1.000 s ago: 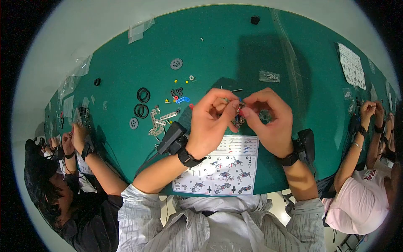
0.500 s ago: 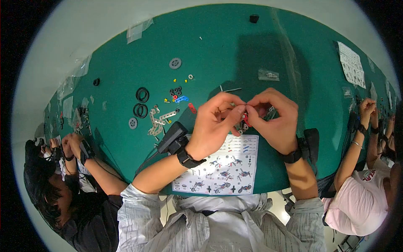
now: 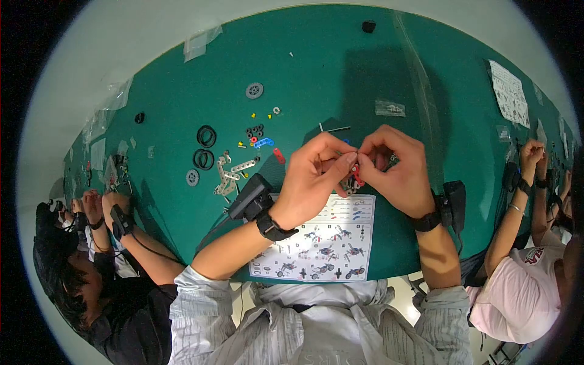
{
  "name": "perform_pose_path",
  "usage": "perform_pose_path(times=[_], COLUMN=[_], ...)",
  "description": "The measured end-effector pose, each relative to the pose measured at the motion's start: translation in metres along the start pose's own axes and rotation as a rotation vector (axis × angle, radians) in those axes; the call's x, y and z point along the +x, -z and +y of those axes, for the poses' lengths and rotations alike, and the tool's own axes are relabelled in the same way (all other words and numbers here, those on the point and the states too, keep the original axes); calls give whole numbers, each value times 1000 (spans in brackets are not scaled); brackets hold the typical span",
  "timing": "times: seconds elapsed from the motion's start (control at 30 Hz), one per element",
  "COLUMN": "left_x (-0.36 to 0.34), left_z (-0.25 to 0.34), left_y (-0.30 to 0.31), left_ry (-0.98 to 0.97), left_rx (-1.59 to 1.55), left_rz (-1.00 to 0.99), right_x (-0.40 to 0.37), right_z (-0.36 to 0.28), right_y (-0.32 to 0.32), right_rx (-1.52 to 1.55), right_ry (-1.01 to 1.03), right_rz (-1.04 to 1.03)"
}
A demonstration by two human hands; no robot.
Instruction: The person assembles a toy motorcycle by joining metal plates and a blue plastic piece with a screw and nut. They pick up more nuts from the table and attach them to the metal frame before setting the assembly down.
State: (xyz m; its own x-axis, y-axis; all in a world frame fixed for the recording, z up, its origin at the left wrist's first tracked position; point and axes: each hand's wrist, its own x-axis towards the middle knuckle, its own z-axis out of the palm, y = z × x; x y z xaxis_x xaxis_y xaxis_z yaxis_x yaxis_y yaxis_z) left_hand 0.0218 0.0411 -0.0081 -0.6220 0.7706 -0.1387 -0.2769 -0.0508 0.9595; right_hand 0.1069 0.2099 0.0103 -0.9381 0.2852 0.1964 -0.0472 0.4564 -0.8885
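My left hand [image 3: 311, 182] is closed around a small assembly of red and silver construction-kit parts [image 3: 356, 176], which shows below the fingertips. From the other side, my right hand [image 3: 396, 173] pinches thumb and forefinger together at the top of it, touching the left fingertips. Whatever small piece sits between the right fingertips is hidden. Under my hands lies a printed instruction sheet [image 3: 316, 250]. Just beyond them rests a thin L-shaped metal tool [image 3: 336, 129]. A red perforated strip [image 3: 278, 156] lies left of my left hand.
To the left are silver perforated strips [image 3: 243, 166], a blue angled piece [image 3: 264, 143], black tyres [image 3: 206, 136] and a grey wheel [image 3: 254, 90]. A small clear bag of parts [image 3: 390, 108] lies beyond my right hand. People [image 3: 524, 286] work on both sides.
My right hand and wrist have shifted slightly up and left. The left hand stays nearly still, and both remain at the assembly. The person on the left has moved their hands apart.
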Motion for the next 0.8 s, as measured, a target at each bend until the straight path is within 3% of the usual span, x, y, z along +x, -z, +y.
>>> perform_pose_path(times=[0.33, 0.43, 0.63, 0.8], left_x=[2, 2, 6, 11], left_z=[14, 9, 15, 14], left_y=[5, 9, 13, 22], left_ry=[116, 46, 92, 32], left_rx=[-131, -62, -91, -31], left_rz=[-52, -105, -101, 14], right_x=[2, 1, 1, -3], right_z=[9, 11, 13, 7], right_y=[-3, -4, -3, -1], right_rx=[-20, 41, 112, 248], right_ry=[10, -38, -135, 54], right_rz=[13, 16, 103, -16])
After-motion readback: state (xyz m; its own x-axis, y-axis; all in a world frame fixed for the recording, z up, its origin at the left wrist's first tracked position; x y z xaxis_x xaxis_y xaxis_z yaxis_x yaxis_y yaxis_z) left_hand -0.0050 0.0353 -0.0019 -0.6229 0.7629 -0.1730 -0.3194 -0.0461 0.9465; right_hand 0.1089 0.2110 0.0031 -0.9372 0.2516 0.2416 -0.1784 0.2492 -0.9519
